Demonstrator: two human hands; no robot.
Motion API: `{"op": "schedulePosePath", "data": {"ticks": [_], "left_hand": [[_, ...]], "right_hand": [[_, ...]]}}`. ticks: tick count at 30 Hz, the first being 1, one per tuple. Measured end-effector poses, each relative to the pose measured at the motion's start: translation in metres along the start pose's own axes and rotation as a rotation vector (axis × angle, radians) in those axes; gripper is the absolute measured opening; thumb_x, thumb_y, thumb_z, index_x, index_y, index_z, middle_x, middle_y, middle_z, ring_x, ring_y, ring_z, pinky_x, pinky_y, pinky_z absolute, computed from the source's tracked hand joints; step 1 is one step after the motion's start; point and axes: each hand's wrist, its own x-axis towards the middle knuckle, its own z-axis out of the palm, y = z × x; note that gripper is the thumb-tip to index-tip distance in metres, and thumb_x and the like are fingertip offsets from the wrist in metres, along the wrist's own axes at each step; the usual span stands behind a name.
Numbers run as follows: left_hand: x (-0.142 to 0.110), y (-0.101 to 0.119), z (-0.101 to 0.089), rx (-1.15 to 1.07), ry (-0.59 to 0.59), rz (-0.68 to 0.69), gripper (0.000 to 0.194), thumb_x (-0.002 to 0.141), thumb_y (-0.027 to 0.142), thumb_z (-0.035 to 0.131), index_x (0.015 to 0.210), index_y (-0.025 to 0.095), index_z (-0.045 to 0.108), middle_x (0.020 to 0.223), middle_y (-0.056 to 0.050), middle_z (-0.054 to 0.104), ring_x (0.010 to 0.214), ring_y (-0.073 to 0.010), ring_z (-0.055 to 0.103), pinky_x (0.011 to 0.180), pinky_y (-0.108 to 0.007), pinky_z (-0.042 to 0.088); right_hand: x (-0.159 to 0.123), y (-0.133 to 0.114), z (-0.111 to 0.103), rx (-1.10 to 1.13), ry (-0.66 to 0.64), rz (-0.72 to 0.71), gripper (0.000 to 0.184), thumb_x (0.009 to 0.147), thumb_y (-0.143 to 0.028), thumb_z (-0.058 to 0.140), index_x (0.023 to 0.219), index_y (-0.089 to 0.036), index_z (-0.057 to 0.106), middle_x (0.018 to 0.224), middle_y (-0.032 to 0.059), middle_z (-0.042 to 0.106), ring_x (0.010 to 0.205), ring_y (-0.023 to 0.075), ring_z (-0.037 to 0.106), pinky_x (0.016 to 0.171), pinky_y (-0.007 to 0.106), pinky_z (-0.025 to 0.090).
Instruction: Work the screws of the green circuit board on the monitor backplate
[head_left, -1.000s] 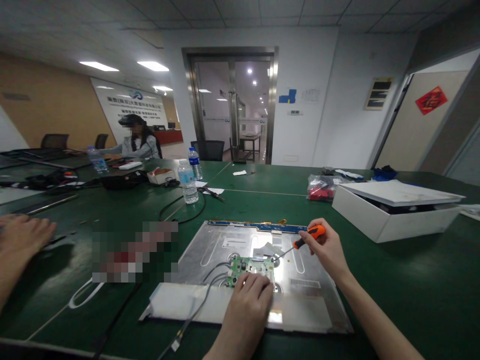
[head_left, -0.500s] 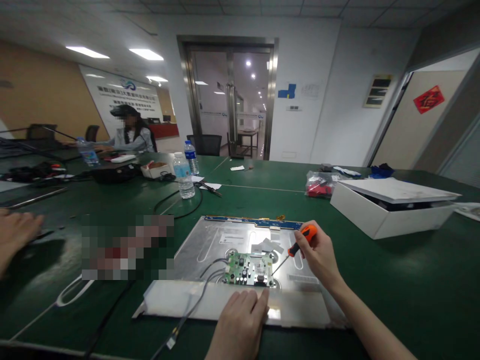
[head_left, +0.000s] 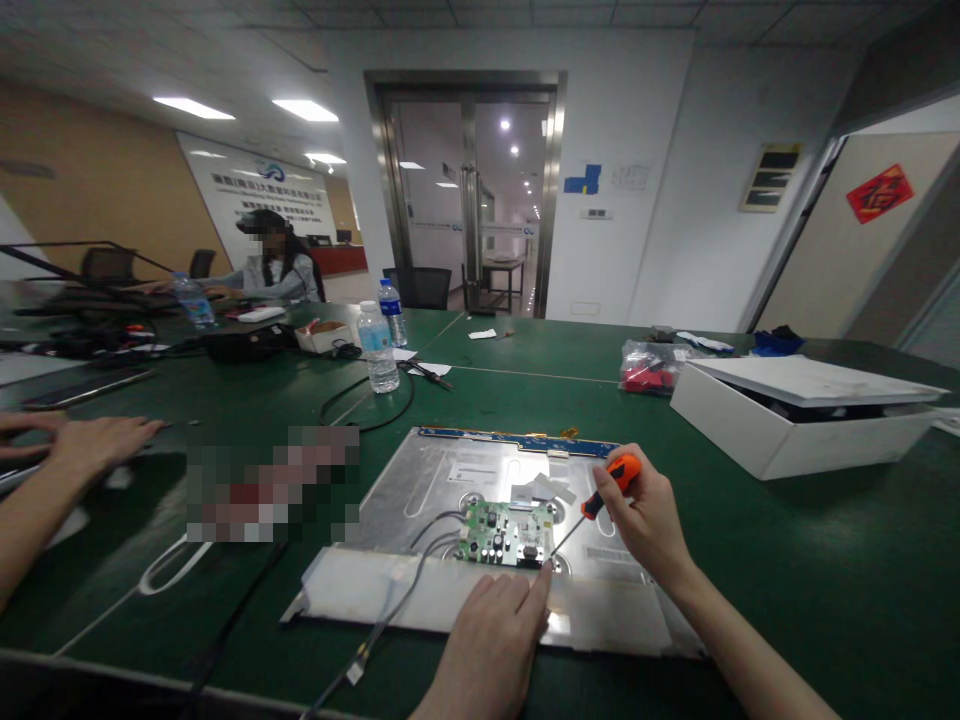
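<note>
Gripping the orange-handled screwdriver (head_left: pixel 609 482) in your right hand (head_left: pixel 646 520), keep its tip square on the screw at the green circuit board (head_left: pixel 506 533); your left hand (head_left: pixel 501 625), flat and empty, steadies the metal panel (head_left: pixel 442 480).

Water bottles (head_left: pixel 377 348), white box (head_left: pixel 806 412)

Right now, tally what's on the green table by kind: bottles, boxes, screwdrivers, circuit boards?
Water bottles: 3
White boxes: 2
Screwdrivers: 1, in the right hand
Circuit boards: 1, the left hand beside it
Total: 7
</note>
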Motion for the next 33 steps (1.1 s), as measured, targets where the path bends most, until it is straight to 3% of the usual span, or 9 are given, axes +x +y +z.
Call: {"op": "schedulePosePath", "data": {"ticks": [15, 26, 33], "left_hand": [[0.0002, 0.0002, 0.0020, -0.003, 0.012, 0.011, 0.044, 0.081, 0.004, 0.044, 0.124, 0.010, 0.044, 0.083, -0.006, 0.061, 0.073, -0.0221, 0.055, 0.066, -0.035, 0.045], [0.0014, -0.0003, 0.0002, -0.008, 0.023, 0.008, 0.041, 0.082, 0.005, 0.044, 0.123, 0.010, 0.045, 0.081, -0.006, 0.061, 0.071, -0.0218, 0.055, 0.065, -0.034, 0.044], [0.0009, 0.0013, 0.0002, -0.026, 0.042, -0.002, 0.041, 0.082, 0.005, 0.042, 0.122, 0.011, 0.047, 0.083, -0.006, 0.061, 0.072, -0.0215, 0.055, 0.066, -0.034, 0.044]], "right_hand": [[-0.0005, -0.0005, 0.0001, 0.020, -0.021, 0.008, 0.021, 0.087, -0.042, 0.052, 0.079, -0.024, 0.044, 0.055, -0.0052, 0.053, 0.038, 0.0108, 0.050, 0.035, 0.021, 0.037], [-0.0027, 0.0023, 0.0007, 0.007, -0.068, 0.008, 0.020, 0.087, -0.041, 0.052, 0.081, -0.023, 0.044, 0.057, -0.0036, 0.055, 0.047, 0.0138, 0.059, 0.038, 0.021, 0.039], [-0.0038, -0.0027, 0.0006, -0.084, -0.043, -0.077, 0.019, 0.086, -0.039, 0.052, 0.078, -0.023, 0.045, 0.058, -0.0041, 0.051, 0.049, 0.0137, 0.058, 0.043, 0.023, 0.041]]}}
